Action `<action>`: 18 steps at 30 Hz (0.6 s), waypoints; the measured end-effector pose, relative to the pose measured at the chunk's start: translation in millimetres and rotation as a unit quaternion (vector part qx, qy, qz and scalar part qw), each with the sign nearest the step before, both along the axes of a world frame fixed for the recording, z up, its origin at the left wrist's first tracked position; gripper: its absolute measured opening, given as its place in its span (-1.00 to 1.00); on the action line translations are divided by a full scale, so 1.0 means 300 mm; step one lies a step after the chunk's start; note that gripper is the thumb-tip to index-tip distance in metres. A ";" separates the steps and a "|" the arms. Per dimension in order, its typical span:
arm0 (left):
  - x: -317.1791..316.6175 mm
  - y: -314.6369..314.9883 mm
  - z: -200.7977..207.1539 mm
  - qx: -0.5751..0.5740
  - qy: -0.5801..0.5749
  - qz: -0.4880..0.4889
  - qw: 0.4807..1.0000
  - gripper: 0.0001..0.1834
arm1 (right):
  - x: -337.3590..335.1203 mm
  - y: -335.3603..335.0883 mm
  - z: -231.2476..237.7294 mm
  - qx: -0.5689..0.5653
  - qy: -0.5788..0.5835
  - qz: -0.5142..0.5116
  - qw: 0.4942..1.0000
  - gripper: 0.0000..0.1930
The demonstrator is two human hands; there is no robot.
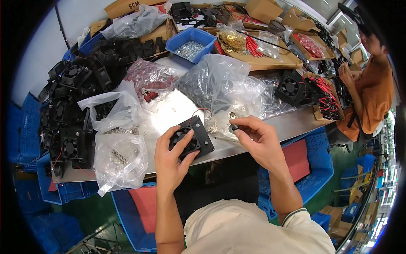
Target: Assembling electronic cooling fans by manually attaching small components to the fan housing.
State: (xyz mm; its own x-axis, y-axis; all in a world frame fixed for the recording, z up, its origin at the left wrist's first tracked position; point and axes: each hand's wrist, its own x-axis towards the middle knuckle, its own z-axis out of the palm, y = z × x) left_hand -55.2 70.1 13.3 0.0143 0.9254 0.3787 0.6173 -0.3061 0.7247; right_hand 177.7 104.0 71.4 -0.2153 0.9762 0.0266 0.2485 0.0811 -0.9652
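My left hand (172,154) grips a black cooling fan on a square plate (202,134) at the front edge of the metal bench. Silver screw heads show on the plate, and a thin red wire (204,109) loops up from its far side. To the right, my right hand (257,137) pinches a small dark round part (233,128) between thumb and forefinger, apart from the fan. Its exact kind is too small to tell. Just beyond these fingers lies an opened clear bag of small metal hardware (224,120).
Black fans (69,76) are heaped at the left, beside clear bags (120,158) of hardware. A blue bin (191,44) of small metal pieces stands at the back. Another fan (292,86) and a carton of red-and-black wires (327,99) lie right. A person in orange (368,93) is beyond.
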 end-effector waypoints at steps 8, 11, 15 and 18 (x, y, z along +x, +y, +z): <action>0.002 0.000 -0.001 0.004 0.004 0.002 1.000 -0.42 | 0.007 0.018 -0.014 -0.113 0.160 0.021 0.980 -0.78; -0.001 -0.002 0.005 0.002 0.007 0.005 1.000 -0.42 | 0.022 0.022 -0.054 -0.202 0.328 0.048 0.921 -0.79; 0.003 0.000 0.005 0.000 0.001 0.000 1.000 -0.41 | 0.023 0.015 -0.093 -0.245 0.534 0.091 0.804 -0.73; 0.000 -0.001 0.003 -0.003 0.001 0.002 1.000 -0.41 | 0.013 0.012 -0.100 -0.275 0.574 0.018 0.771 -0.67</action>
State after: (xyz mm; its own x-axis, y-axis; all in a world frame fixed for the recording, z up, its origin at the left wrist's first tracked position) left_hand -55.3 69.7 14.1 0.0123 0.9276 0.3733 0.6202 -0.3000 0.7248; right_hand 181.8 107.6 41.4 -0.3860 0.9013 -0.1966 -0.7873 -0.4330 -0.4389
